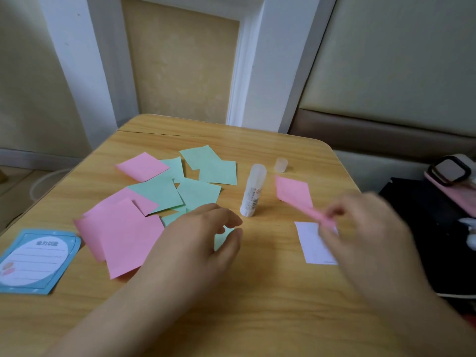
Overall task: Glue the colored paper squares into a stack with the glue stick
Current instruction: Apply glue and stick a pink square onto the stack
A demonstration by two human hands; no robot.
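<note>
The right hand [360, 222] holds a pink paper square [293, 193] by its near corner, the fingers [334, 211] pinching it; the hand is blurred, so I cannot tell how firm the pinch is. The square slopes away from the fingers toward the far left, above a white paper piece [307, 240] that lies flat on the surface [270, 305].

The glue stick [252, 190] stands upright and uncapped between both hands, its long axis vertical, its cap [280, 164] just behind it to the right. The left hand [203, 235] is nearer to it; its fingers are loosely curled and hold nothing, hovering over a green square [224, 240].

The other pink and green squares [159, 194] lie scattered and overlapping to the left. Judging from this, the free room for stacking is the bare wood in front of the glue stick; the surface edge is close at the right.
</note>
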